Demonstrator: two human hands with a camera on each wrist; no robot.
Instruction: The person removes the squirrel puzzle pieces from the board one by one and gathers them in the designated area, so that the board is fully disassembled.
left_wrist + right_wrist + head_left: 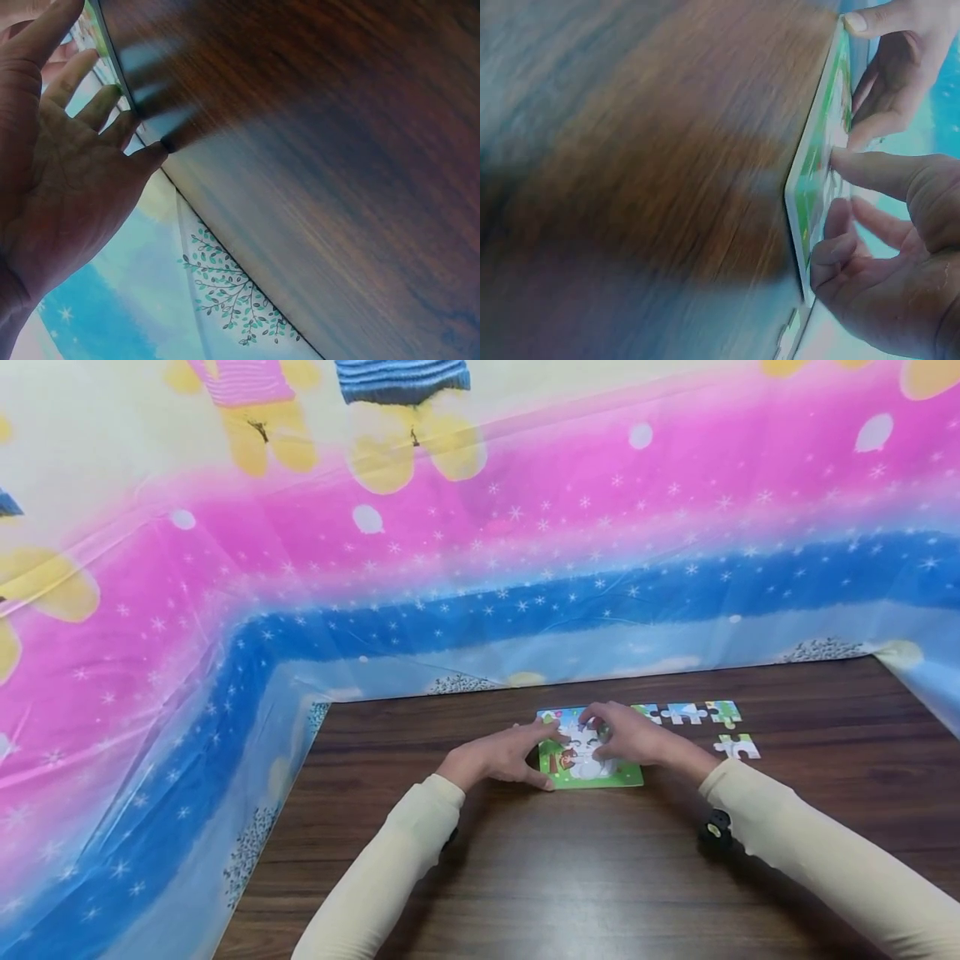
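A jigsaw puzzle [630, 775] with a cartoon picture and green border lies flat on the table. My left hand [510, 753] is spread along its left side, with the thumb at the near left corner and the fingers reaching over the upper left; the left wrist view shows these fingers [97, 109] fairly straight. Over the puzzle's upper right is my right hand [633, 735]. In the right wrist view its thumb [877, 171] reaches down to the picture and its other fingers are bent. I cannot tell whether a piece is between them.
Several loose puzzle pieces [684, 714] form a row right of the puzzle, and another piece [737, 746] lies nearer me, below the row's right end. A patterned pink and blue cloth [480, 568] hangs along the back and left of the dark wooden table [525, 868].
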